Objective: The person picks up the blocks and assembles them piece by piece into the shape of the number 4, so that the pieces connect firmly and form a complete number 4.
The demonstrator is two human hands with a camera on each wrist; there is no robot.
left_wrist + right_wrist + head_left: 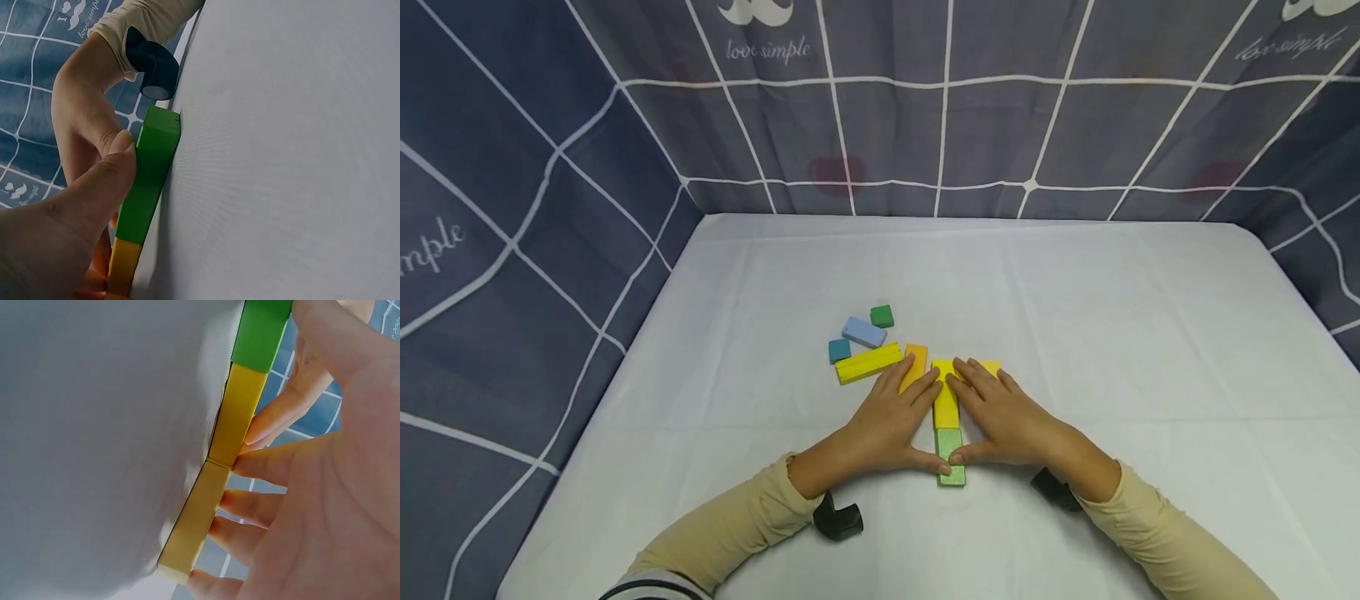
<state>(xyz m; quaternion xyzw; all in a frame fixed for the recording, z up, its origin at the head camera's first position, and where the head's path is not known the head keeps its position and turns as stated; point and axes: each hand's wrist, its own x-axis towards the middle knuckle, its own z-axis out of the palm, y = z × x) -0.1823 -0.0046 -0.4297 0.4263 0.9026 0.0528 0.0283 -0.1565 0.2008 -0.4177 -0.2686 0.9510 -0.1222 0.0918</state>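
Note:
In the head view a light green block (949,439) lies end to end with a yellow block (947,412), and more yellow (942,367) shows at the far end. My left hand (886,423) has its thumb on the green block, with fingers reaching over an orange block (916,358) toward the yellow ones. From the other side my right hand (1011,423) touches the green block with its thumb. Its spread fingers rest on the yellow blocks and partly hide them. The right wrist view shows fingertips along the edge of a pale yellow block (194,519).
Left of the row lie a long yellow block (868,363), a teal cube (839,350), a light blue block (864,332) and a green cube (882,316). A white cloth (1112,333) covers the table. Dark grid-patterned curtains (887,133) surround it.

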